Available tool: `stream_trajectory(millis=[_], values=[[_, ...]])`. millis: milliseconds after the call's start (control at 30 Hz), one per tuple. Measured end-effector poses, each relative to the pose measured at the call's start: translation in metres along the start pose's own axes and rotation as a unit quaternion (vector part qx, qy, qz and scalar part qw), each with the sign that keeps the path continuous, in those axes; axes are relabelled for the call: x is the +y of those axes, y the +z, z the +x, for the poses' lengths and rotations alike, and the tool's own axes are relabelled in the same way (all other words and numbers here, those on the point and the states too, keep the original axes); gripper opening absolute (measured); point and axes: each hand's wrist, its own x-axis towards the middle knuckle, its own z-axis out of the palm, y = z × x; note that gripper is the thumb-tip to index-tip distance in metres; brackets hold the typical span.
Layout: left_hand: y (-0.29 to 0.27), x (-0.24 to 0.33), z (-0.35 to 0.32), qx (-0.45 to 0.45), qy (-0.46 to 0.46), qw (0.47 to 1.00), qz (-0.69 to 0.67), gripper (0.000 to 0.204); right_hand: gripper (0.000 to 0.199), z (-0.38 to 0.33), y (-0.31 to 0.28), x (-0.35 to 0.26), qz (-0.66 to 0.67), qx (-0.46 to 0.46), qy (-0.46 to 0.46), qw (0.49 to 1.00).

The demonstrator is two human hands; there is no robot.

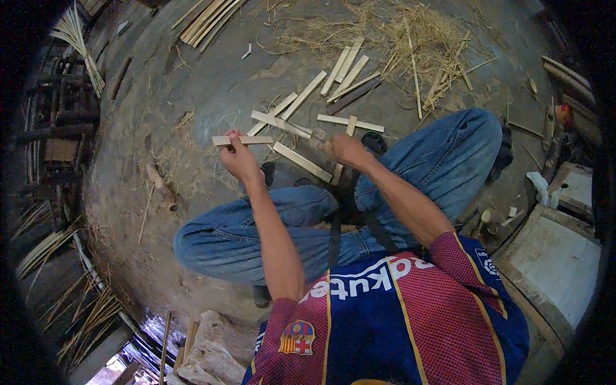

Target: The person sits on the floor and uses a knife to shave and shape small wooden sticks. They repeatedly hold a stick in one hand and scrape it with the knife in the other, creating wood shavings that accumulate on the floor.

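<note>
A broad grey floor is spreading beneath everything, its bare stretch running left of the hands as far as dark stacked timber and giving the left arm sideways room. The person is sitting with knees apart, a red-and-blue patterned shirt filling the lower edge and legs in blue denim jeans bounding the near side; the raised right knee is closing off space beyond the right forearm. Pale panels with worn frames are standing at the right edge. A loose heap of yellowish straw is covering floor at the far side. Between straw and lap, pale flat wooden slats are lying at various angles, crowding the room ahead of the right hand; a dark brown strip is lying among them. The right hand is curling its fingers beside a blurred pale narrow length; whether it is gripping that, one cannot tell. The left hand is pinching a short, pale, straight-edged wooden slat level above the floor, its left end jutting past the fingers, its right end pointing toward the scattered pieces.
</note>
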Motion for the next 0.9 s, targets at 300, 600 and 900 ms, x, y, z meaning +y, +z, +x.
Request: stream_trajectory(millis=[300,600,900], values=[[0.02,-0.02,0.009,0.033,-0.035,0.999,-0.014,0.03,0.051,-0.011,-0.007,-0.009,0.042,0.057,0.022,0.997],[0.014,-0.041,0.005,0.032,0.026,0.971,0.234,0.04,0.051,-0.016,0.033,-0.008,0.151,0.067,-0.022,0.986],[0.009,-0.021,-0.005,0.012,0.142,0.919,0.367,0.044,0.05,-0.018,0.05,-0.009,0.171,-0.012,-0.006,0.985]])
